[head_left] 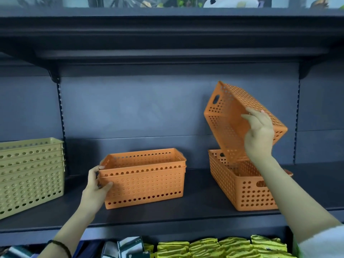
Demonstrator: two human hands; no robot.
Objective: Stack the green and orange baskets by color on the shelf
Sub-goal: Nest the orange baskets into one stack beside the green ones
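Right hand [259, 134] grips tilted orange basket [232, 116] at centre right, fingers over rim; left hand [97, 185] clasps left end of orange stack [143, 177], lower centre

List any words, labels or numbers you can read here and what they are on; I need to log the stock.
None can be read.
Orange baskets and green baskets: no labels or print visible.
Yellow packs on the lower shelf: dark markings, too blurred to read.
Dark-and-white packs beside them: print too blurred to read.
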